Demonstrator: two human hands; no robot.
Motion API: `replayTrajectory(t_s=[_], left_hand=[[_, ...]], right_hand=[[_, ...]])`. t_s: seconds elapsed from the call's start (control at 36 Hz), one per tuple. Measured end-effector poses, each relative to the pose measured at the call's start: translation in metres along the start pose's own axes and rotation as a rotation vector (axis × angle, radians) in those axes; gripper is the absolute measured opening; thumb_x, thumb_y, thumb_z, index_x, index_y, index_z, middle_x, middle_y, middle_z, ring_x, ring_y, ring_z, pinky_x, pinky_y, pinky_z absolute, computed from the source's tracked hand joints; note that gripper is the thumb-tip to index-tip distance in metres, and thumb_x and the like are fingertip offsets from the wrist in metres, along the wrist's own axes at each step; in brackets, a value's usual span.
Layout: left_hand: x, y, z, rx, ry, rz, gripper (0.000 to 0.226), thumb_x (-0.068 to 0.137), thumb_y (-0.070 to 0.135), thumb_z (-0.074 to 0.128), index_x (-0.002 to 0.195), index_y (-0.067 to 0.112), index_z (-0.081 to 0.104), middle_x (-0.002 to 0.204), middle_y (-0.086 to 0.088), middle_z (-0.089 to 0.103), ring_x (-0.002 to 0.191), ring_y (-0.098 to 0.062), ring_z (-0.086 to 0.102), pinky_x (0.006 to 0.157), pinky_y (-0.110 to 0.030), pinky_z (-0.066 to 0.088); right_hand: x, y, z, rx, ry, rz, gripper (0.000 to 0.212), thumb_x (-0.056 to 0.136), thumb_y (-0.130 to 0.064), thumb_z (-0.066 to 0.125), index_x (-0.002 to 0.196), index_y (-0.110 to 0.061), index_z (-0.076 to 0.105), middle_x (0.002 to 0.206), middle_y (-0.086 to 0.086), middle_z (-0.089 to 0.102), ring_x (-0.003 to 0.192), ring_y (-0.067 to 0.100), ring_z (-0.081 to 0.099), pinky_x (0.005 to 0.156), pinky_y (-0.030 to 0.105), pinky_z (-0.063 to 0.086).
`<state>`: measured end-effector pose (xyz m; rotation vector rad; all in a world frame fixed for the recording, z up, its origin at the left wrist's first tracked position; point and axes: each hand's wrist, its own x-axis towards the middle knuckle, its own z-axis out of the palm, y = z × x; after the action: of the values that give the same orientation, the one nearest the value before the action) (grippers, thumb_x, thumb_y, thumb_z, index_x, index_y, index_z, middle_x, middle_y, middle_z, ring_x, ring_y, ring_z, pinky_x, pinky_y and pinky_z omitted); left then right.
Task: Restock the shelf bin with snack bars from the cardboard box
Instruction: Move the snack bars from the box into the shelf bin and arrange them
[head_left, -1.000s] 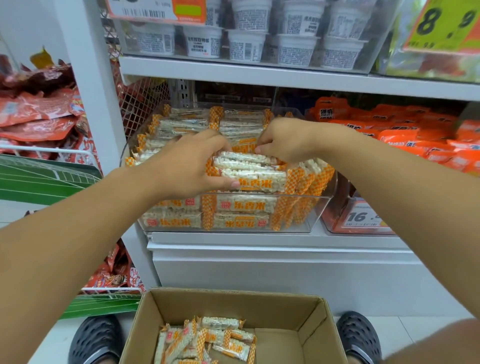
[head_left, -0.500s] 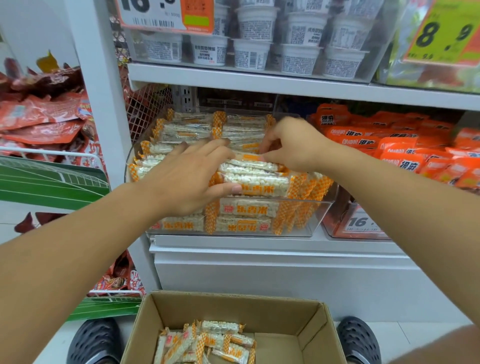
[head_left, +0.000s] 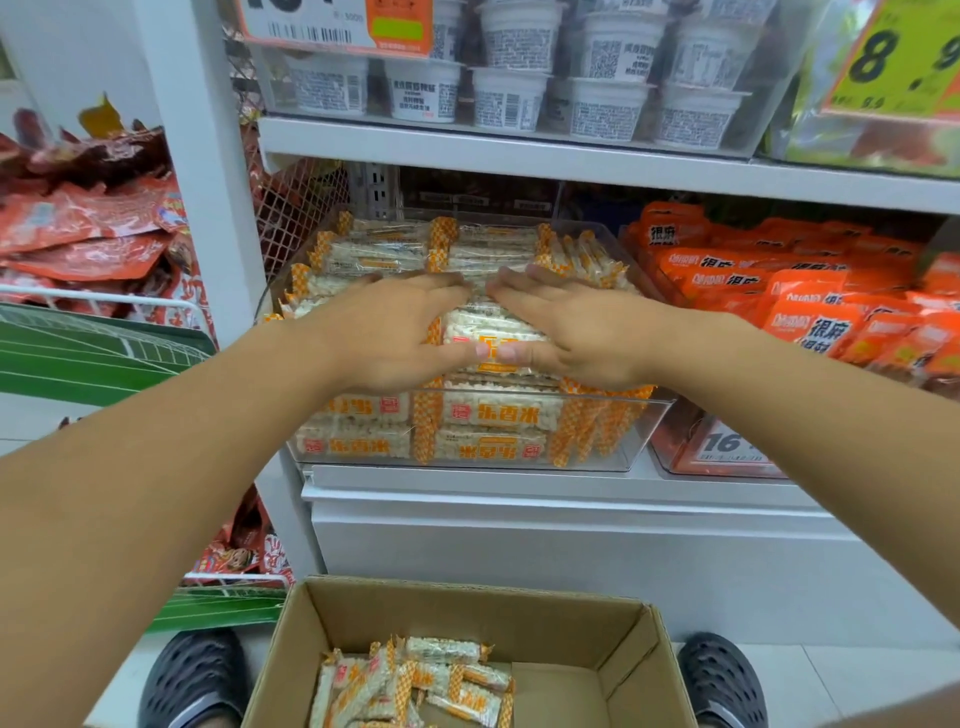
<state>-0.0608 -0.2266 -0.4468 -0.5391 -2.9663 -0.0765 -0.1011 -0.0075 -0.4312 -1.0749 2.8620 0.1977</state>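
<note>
While both palms lie flat on the top bars:
Left hand (head_left: 387, 332): my fingers straight, spread, pressing bars (head_left: 488, 325) at bin's front.
Right hand (head_left: 574, 325): same, fingers straight, thumb tips nearly touching.
Bin (head_left: 644, 436): clear, at shelf's front edge, filled.
Box (head_left: 566, 629): below; loose bars at left side.

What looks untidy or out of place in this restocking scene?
Only the snack bars left in the cardboard box: a jumbled heap at mixed angles. Those in the shelf bin lie in neat rows under both flat hands.
</note>
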Motion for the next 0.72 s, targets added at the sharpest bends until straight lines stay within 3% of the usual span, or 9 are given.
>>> replayTrajectory(t_s=[0.06,0.14,0.22,0.28,0.39,0.47,0.64,0.72], left_hand=[[-0.002,-0.003,0.0,-0.013,0.027,0.019,0.098,0.077,0.083,0.022,0.155,0.024,0.027,0.16,0.001,0.031,0.143,-0.021,0.035,0.113,-0.047,0.035],[-0.006,-0.006,0.004,-0.036,0.065,0.042,0.096,0.081,0.082,0.041,0.157,0.03,0.013,0.162,0.003,0.027,0.142,-0.021,0.038,0.111,-0.046,0.039],[-0.012,-0.011,-0.002,-0.039,0.104,-0.018,0.108,0.075,0.087,0.043,0.157,0.029,0.004,0.162,-0.001,0.025,0.14,-0.023,0.04,0.11,-0.047,0.04],[-0.015,-0.021,-0.006,0.067,0.103,-0.077,0.118,0.068,0.097,0.032,0.158,0.024,0.006,0.161,-0.007,0.028,0.142,-0.029,0.036,0.114,-0.048,0.034],[-0.022,-0.033,-0.003,0.22,-0.005,-0.193,0.136,0.057,0.104,0.003,0.155,0.01,0.016,0.161,-0.015,0.024,0.147,-0.032,0.025,0.12,-0.05,0.019],[-0.021,-0.034,0.003,0.245,-0.028,-0.196,0.136,0.056,0.102,-0.004,0.154,0.01,0.02,0.158,-0.015,0.029,0.145,-0.032,0.027,0.121,-0.05,0.017],[-0.019,-0.036,0.003,0.253,-0.033,-0.197,0.134,0.057,0.101,-0.002,0.153,0.011,0.02,0.158,-0.016,0.028,0.145,-0.034,0.028,0.121,-0.049,0.018],[-0.022,-0.034,0.001,0.239,-0.02,-0.184,0.134,0.056,0.102,-0.005,0.155,0.015,0.015,0.161,-0.012,0.025,0.148,-0.03,0.023,0.121,-0.052,0.014]], right_hand=[[0.002,0.0,-0.002,-0.03,-0.014,-0.016,0.1,0.079,-0.081,0.017,0.16,-0.026,-0.001,0.168,-0.002,-0.005,0.155,0.02,-0.002,0.125,0.042,0.008],[0.001,-0.003,-0.008,-0.135,0.019,-0.027,0.089,0.089,-0.075,0.031,0.16,-0.028,0.003,0.168,-0.001,0.005,0.153,0.023,0.013,0.121,0.043,0.02],[-0.003,-0.008,-0.01,-0.226,0.134,-0.023,0.084,0.087,-0.078,0.04,0.155,-0.031,0.025,0.156,0.001,0.042,0.134,0.03,0.048,0.102,0.046,0.045],[-0.003,-0.011,-0.009,-0.243,0.197,-0.016,0.087,0.082,-0.084,0.042,0.15,-0.03,0.032,0.144,0.001,0.054,0.124,0.03,0.055,0.093,0.046,0.048],[-0.007,-0.017,-0.008,-0.138,0.213,0.023,0.102,0.08,-0.087,0.035,0.158,-0.025,0.013,0.162,0.006,0.025,0.143,0.031,0.034,0.11,0.05,0.034],[-0.006,-0.022,-0.005,-0.1,0.142,0.07,0.106,0.08,-0.088,0.026,0.16,-0.021,0.002,0.168,0.007,0.005,0.151,0.032,0.017,0.119,0.049,0.021],[0.003,-0.023,0.004,-0.09,0.11,0.104,0.112,0.077,-0.09,0.011,0.16,-0.015,0.005,0.167,0.011,0.006,0.153,0.029,0.011,0.122,0.048,0.022],[0.0,-0.025,0.002,-0.09,0.134,0.114,0.105,0.081,-0.088,0.011,0.16,-0.018,0.008,0.167,0.007,0.009,0.153,0.027,0.012,0.122,0.055,0.015]])
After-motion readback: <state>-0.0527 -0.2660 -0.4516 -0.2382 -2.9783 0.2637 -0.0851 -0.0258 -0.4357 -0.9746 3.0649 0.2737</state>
